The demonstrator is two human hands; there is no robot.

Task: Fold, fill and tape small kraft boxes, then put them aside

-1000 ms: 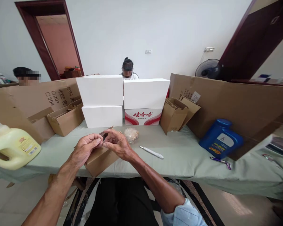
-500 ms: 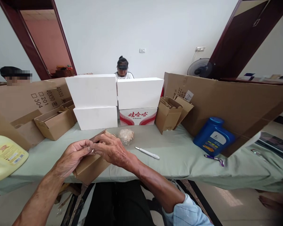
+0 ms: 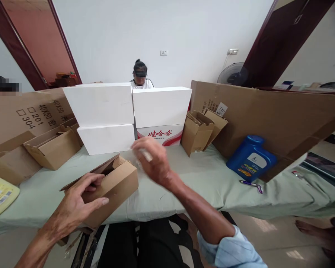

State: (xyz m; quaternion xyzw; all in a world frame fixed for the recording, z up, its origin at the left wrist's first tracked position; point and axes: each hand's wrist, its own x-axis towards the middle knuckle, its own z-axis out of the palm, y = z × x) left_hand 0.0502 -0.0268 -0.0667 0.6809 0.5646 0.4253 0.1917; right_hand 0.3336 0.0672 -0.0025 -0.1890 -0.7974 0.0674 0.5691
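An open cardboard box [image 3: 111, 195] stands tilted near the table's front edge. My left hand [image 3: 82, 197] grips its near side, with fingers over the opening's edge and the thumb on the outside. My right hand [image 3: 153, 160] is raised beyond the box, smeared by motion. Its fingers are curled, and something pale shows between them that I cannot make out. Below the fingertips, part of a clear plastic-wrapped bundle [image 3: 139, 162] shows, mostly hidden by the hand. The white-handled knife is not visible now.
White boxes [image 3: 162, 108] are stacked at the back. Small cartons [image 3: 198, 130] stand right, another carton [image 3: 56, 149] left. A blue jug [image 3: 251, 160] and purple razor-like tool [image 3: 251, 185] lie right, a yellow jug [image 3: 1, 195] left. A person [image 3: 141, 80] sits behind.
My right hand has left the box and moved right toward the wrapped bundle. My left hand's grip has shifted on the box. The knife that lay on the cloth has gone from sight.
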